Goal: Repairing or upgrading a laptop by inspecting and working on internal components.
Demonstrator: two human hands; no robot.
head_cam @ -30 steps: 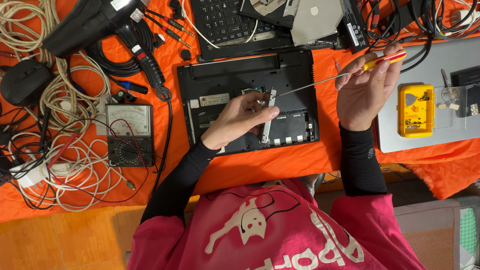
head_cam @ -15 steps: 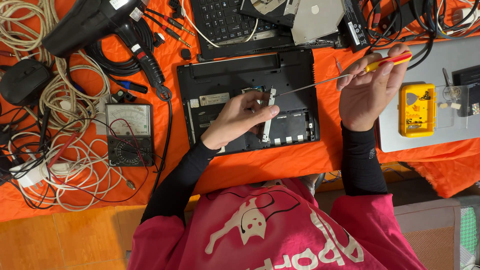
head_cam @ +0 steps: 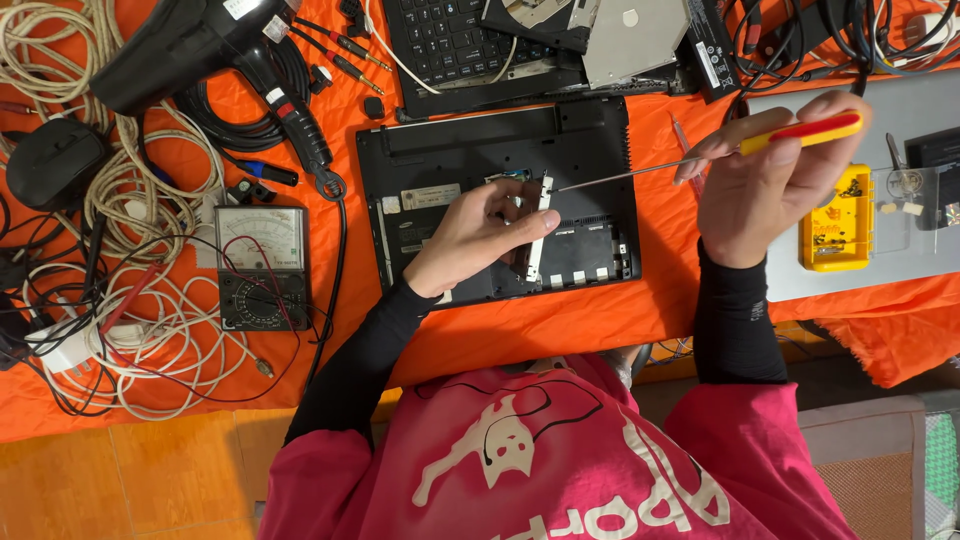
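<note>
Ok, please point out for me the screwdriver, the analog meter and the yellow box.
screwdriver [head_cam: 800, 131], head view, on the yellow and red handle in the right hand.
analog meter [head_cam: 262, 238], head view, on its white dial face.
yellow box [head_cam: 835, 222], head view, on its yellow tray part.

Left hand [head_cam: 480, 235] on laptop base [head_cam: 590, 150], screwdriver [head_cam: 700, 155]

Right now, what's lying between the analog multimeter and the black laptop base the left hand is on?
In the head view, a black cable runs down the orange cloth between the multimeter and the laptop base; nothing else lies there.
</note>
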